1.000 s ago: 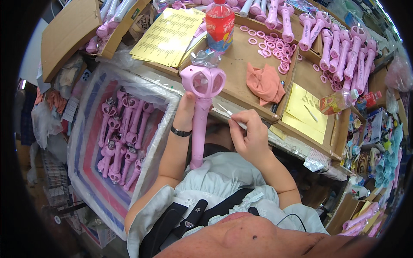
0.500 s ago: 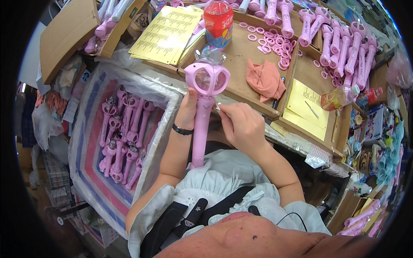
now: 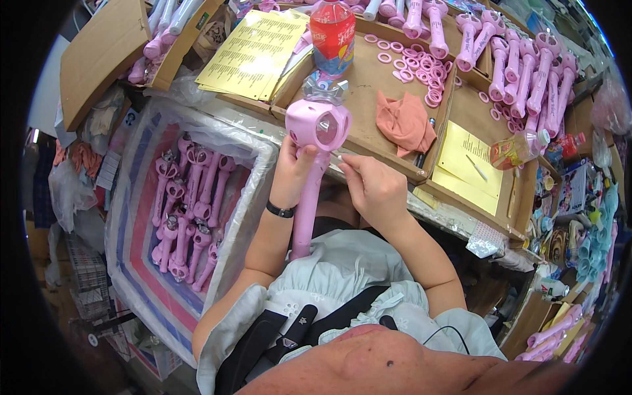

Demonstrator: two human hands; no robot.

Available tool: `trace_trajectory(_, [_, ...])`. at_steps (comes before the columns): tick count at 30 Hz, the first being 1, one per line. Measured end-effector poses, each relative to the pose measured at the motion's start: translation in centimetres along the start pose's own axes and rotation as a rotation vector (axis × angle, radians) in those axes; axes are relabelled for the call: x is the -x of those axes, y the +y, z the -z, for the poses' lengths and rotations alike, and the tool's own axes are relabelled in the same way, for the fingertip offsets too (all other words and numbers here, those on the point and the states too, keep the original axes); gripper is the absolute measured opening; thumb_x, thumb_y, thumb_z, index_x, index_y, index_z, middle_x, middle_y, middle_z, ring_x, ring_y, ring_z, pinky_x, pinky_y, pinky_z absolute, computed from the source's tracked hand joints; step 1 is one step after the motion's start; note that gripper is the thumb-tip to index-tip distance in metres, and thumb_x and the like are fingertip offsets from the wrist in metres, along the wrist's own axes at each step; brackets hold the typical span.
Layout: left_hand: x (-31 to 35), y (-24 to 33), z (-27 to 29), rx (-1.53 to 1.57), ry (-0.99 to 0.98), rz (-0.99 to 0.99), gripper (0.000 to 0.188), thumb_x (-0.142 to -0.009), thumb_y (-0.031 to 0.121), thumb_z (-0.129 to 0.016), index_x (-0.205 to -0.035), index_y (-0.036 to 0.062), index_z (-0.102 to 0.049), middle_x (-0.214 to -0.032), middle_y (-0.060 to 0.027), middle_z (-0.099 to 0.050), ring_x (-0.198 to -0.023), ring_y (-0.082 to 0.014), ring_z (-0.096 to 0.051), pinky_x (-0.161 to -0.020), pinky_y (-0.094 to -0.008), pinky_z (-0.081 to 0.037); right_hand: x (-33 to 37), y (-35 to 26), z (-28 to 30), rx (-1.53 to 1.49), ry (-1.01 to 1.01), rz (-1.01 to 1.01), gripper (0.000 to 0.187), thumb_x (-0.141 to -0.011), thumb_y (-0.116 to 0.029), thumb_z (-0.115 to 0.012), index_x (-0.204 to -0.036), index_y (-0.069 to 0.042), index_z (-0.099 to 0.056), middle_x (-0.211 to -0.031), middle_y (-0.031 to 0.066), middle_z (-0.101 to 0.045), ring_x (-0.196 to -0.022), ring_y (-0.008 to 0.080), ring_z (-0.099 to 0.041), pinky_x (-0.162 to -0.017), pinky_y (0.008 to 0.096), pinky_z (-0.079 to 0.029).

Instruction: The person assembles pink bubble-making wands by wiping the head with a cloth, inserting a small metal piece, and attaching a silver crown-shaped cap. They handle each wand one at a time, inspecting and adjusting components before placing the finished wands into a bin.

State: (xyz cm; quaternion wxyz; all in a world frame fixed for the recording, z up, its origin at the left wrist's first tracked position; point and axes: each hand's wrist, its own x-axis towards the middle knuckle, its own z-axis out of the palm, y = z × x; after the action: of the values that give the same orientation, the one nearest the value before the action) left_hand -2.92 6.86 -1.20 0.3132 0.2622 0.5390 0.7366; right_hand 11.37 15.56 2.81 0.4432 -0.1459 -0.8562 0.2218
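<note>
A pink toy wand (image 3: 307, 210) with a ball-shaped openwork head (image 3: 318, 124) and a silvery crown (image 3: 325, 91) on top stands nearly upright before me. Its lower end rests against my pale shirt. My left hand (image 3: 289, 172) is wrapped round the handle just under the head. To the right of the wand, my right hand (image 3: 376, 187) has thumb and forefinger pinched together near the neck, a small gap away. Whatever may be between those fingertips is too small to make out.
On my left a lined bin (image 3: 266, 158) holds several finished-looking wands (image 3: 187, 210). Ahead, cardboard trays (image 3: 355, 128) carry pink rings (image 3: 428, 69), a peach cloth (image 3: 403, 122), yellow sheets (image 3: 253, 52) and a red-labelled bottle (image 3: 332, 36). More wands (image 3: 536, 72) lie far right.
The wand has been turned about its length, so its head shows another side. My left thumb has shifted across the handle, and my right fingertips have moved slightly away from the neck.
</note>
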Motion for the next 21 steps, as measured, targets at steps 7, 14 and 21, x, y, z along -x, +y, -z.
trace_trajectory(7, [0.0, -0.1, 0.4, -0.085, 0.032, -0.077, 0.058, -0.080, 0.044, -0.070, -0.111, 0.0012, -0.044, -0.100, -0.0039, -0.054, -0.087, -0.0083, -0.051, -0.075, -0.0233, -0.045, 0.3, -0.1, -0.8, 0.012, -0.013, -0.043, 0.013, -0.081, -0.012, -0.066, -0.091, -0.004, -0.061, -0.069, 0.0107, -0.063, -0.059, 0.0247, -0.063, -0.050, 0.0318, -0.048])
trace_trajectory(14, [0.3, -0.2, 0.3, -0.212, 0.070, -0.131, 0.057, -0.079, 0.036, -0.074, -0.110, 0.0003, -0.042, -0.099, -0.0051, -0.055, -0.088, -0.0085, -0.052, -0.074, -0.0225, -0.045, 1.4, 0.5, -1.4, -0.262, -0.127, -0.442, 0.012, -0.088, -0.013, -0.060, -0.093, -0.002, -0.060, -0.063, 0.0110, -0.063, -0.054, 0.0181, -0.064, -0.049, 0.0289, -0.048])
trace_trajectory(21, [0.7, -0.1, 0.1, -0.241, 0.065, -0.159, 0.061, -0.075, 0.028, -0.078, -0.112, -0.0012, -0.040, -0.103, -0.0079, -0.055, -0.090, -0.0104, -0.054, -0.076, -0.0236, -0.046, 2.0, 1.0, -2.1, -0.232, -0.073, -0.395, 0.015, -0.091, -0.015, -0.057, -0.091, -0.001, -0.056, -0.068, 0.0098, -0.063, -0.054, 0.0165, -0.061, -0.048, 0.0272, -0.045])
